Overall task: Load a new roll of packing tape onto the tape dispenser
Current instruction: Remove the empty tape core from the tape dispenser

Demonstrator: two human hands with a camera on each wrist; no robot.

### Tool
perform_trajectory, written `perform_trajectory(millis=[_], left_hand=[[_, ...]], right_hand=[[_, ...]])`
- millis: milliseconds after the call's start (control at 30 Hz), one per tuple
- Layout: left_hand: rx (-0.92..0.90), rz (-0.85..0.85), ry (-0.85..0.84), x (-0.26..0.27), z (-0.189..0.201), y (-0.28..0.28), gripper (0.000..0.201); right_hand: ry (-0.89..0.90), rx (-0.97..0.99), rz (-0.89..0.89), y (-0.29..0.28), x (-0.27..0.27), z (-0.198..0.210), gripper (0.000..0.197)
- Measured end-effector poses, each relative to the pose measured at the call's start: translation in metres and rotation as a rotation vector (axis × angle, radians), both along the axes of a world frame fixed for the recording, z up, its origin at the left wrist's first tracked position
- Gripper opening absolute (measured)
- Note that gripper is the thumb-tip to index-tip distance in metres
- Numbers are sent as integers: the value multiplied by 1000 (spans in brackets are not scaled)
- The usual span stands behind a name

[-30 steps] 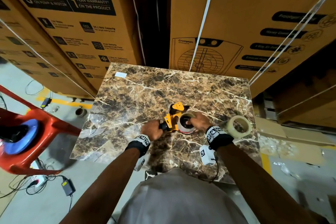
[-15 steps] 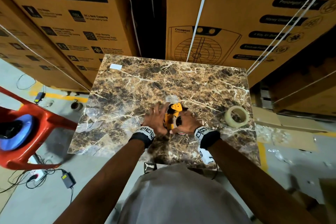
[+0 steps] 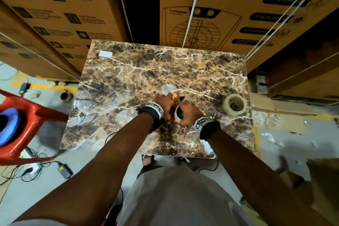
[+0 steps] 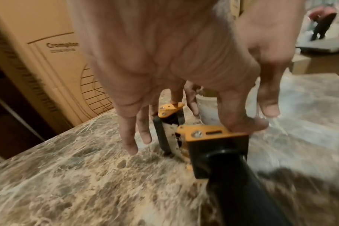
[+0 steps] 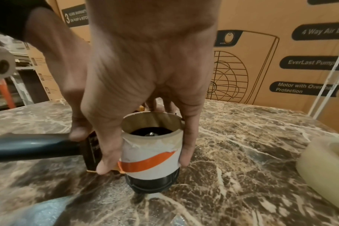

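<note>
tape dispenser (image 4: 213, 137) lies on its side at mid-counter (image 3: 128, 71), black handle toward the person, yellow head away; long axis runs near to far. left hand (image 3: 164, 102) rests over the yellow frame, fingers (image 4: 129, 137) extended and spread downward, one fingertip pressing the frame top. spent tape core (image 5: 152, 146), white with an orange stripe, stands on the hub, open end up. right hand (image 5: 145, 68) is clamped on the core, thumb and fingers on opposite sides. new tape roll (image 3: 234, 104) sits apart at the counter's right edge.
</note>
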State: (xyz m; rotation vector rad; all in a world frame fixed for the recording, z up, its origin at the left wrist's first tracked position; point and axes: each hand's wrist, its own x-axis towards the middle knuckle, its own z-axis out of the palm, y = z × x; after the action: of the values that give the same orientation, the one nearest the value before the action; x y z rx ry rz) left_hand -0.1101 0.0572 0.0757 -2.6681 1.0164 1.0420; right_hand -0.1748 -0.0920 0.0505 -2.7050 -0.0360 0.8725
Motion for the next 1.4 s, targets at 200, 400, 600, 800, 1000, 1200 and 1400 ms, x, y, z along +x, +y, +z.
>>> perform_trajectory(millis=[200, 400, 600, 800, 1000, 1200, 1400], left_hand=[[67, -45, -52, 2, 0, -3, 138], [106, -25, -102, -5, -6, -5, 126], [139, 16, -99, -7, -10, -11, 136], [55, 31, -140, -9, -13, -10, 125], [-46, 21, -216, -16, -8, -2, 106], [99, 7, -152, -12, -12, -10, 121], [94, 42, -132, -9, -14, -13, 121]], right_hand=[[-5, -98, 7, 6, 0, 5, 103], [-56, -64, 21, 4, -6, 5, 107], [-60, 34, -25, -2, -1, 7, 89], [-75, 37, -37, 4, -9, 6, 97], [-67, 80, -74, -5, -4, 9, 91], [-77, 46, -81, 7, -16, 1, 97], [-60, 54, -149, -2, -3, 10, 96]])
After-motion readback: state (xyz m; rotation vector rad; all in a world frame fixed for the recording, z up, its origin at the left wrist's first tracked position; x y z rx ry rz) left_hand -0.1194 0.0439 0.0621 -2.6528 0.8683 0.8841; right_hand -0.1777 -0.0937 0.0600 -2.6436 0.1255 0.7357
